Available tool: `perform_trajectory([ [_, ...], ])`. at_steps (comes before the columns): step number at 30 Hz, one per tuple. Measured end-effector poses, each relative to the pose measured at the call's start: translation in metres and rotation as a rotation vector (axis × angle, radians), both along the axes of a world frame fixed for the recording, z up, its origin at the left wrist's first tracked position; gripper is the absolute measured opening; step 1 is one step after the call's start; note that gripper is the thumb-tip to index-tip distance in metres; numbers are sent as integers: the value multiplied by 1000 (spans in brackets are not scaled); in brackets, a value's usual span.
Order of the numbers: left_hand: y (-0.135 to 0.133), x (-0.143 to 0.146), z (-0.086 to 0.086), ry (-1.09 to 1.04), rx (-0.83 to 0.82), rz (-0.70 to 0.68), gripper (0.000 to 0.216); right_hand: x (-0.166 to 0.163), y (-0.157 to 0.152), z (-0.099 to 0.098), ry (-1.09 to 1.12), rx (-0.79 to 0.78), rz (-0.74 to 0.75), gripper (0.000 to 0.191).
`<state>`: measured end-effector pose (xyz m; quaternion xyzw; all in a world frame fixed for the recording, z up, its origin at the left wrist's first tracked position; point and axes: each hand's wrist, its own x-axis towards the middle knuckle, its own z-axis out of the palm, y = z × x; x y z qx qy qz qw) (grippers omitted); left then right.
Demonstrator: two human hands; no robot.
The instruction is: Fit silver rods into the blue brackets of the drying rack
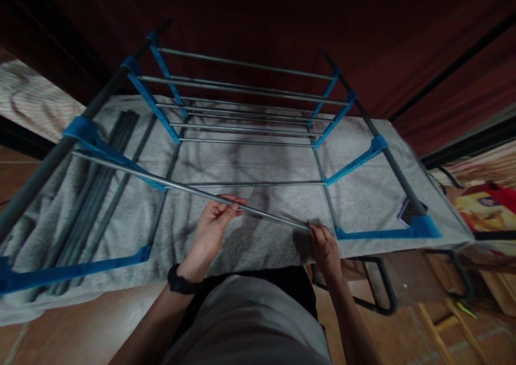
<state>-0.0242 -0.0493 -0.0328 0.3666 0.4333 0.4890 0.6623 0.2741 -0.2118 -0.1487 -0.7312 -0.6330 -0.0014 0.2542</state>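
Observation:
A thin grey metal rod (189, 189) slants across in front of me, its far left end close to a blue plastic bracket (92, 139). My left hand (213, 225), with a black band at the wrist, is closed around the rod near its middle. At the rod's right end, my right hand (323, 247) pinches it with the fingertips. Behind the rod stands a rack frame of dark side poles (397, 171) and blue brackets, with several thin crossbars (242, 88) joining its two sides. One lower crossbar (250, 184) lies just beyond my hands.
The frame rests on a table covered by a grey cloth (278, 163). Several loose dark tubes (86, 209) lie at the left. A small dark packet (411, 212) sits by the right pole. Chair legs (381, 290) and a wooden frame (447, 322) stand lower right.

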Motion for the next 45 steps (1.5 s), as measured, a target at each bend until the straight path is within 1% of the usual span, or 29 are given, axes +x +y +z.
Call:
perform_trajectory([
  [5,-1,3,-1,38,14,-21,30,1,-5,3,-44,90,9,22],
  [8,-4,6,-2,33,17,-36,32,2,-11,5,-84,113,34,20],
  [13,-7,12,-2,11,19,-69,33,6,-16,6,-100,91,39,27],
  [19,-7,14,3,8,39,-83,31,8,-16,3,-53,66,36,32],
  [25,-4,20,6,30,76,-95,33,7,-16,5,7,28,-12,26],
  [30,-2,22,5,30,66,-81,32,4,-13,7,-3,6,-47,27],
  [34,-2,24,5,38,47,-97,31,2,-12,8,-11,5,-26,28],
  [39,-2,27,4,35,50,-105,31,1,-12,7,-41,35,39,32],
  [45,-1,28,3,37,53,-100,33,3,-12,4,-31,11,40,35],
])
